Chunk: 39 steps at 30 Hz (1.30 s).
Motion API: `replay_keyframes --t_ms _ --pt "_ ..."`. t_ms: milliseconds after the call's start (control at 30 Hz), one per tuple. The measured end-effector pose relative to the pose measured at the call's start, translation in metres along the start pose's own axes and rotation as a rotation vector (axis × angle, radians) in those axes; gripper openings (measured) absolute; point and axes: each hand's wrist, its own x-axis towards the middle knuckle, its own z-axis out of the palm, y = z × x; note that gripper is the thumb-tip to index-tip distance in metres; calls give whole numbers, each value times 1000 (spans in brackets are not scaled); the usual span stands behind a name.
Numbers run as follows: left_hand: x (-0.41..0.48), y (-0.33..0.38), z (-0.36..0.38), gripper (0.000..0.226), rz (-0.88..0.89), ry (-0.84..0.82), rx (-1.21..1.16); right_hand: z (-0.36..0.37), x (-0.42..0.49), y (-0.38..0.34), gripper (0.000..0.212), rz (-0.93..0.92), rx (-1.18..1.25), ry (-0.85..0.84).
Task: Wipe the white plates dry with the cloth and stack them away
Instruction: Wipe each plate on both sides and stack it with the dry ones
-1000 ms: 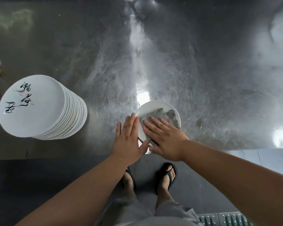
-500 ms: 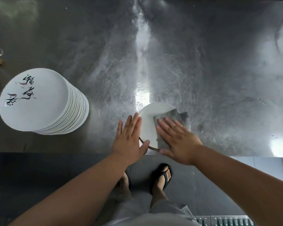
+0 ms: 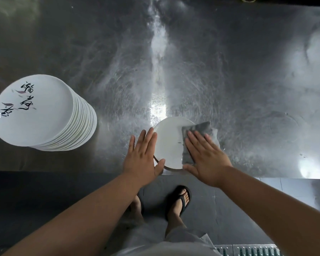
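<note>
A small white plate (image 3: pixel 167 143) lies flat near the front edge of the steel table (image 3: pixel 229 80). My left hand (image 3: pixel 141 157) rests flat against the plate's left rim, fingers straight, thumb on its near edge. My right hand (image 3: pixel 204 157) presses a grey cloth (image 3: pixel 197 130) flat onto the plate's right side; part of the cloth hangs past the rim onto the table. To the left stands a tall stack of white plates (image 3: pixel 39 111), the top one marked with black brush writing.
The table's front edge runs just below both hands. My feet in dark sandals (image 3: pixel 178 200) stand on the dark floor beneath it. A metal floor grate (image 3: pixel 248 250) shows at the bottom right. Some small objects sit at the far left edge.
My right hand has slid the cloth from the middle of the plate to its right side, uncovering most of the plate's face. My left hand stayed at the left rim.
</note>
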Motion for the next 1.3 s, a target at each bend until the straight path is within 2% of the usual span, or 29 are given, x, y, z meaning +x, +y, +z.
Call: replay_keyframes --t_ms 100,233,300,500,567,733,800,900,1000,1067,1133,1200,1300 --pt "-1 1 -1 90 -1 -3 2 -11 39 -13 93 46 17 22" --pt "0 4 -2 87 -21 -26 27 -18 75 -37 89 -125 17 -4" --pt "0 4 -4 88 -21 -43 40 -21 76 -31 88 -145 -8 -14" --pt "-1 3 -1 91 -14 1 29 -11 28 -10 95 139 -20 -30" --pt "-1 2 0 90 -3 1 29 -12 34 -20 97 169 27 -41" --pt "1 3 -2 90 -31 -28 35 -27 77 -30 90 -56 44 -14" --pt "0 3 -1 90 -35 -12 25 -24 70 -27 90 -5 45 -18" --pt "-1 4 -1 90 -33 41 -26 -11 30 -31 92 177 73 -9" --pt "-1 4 -2 92 -24 15 -26 2 0 -43 98 272 130 -66" --pt "-4 3 -4 89 53 31 -5 1 3 -38 97 238 165 -32" --pt "2 1 -12 67 191 88 15 -10 20 -19 94 118 150 31" --pt "19 -2 -23 55 200 129 51 -25 42 1 92 -32 64 35" --pt "44 -11 -33 78 69 13 118 -43 73 8 95 -143 -47 10"
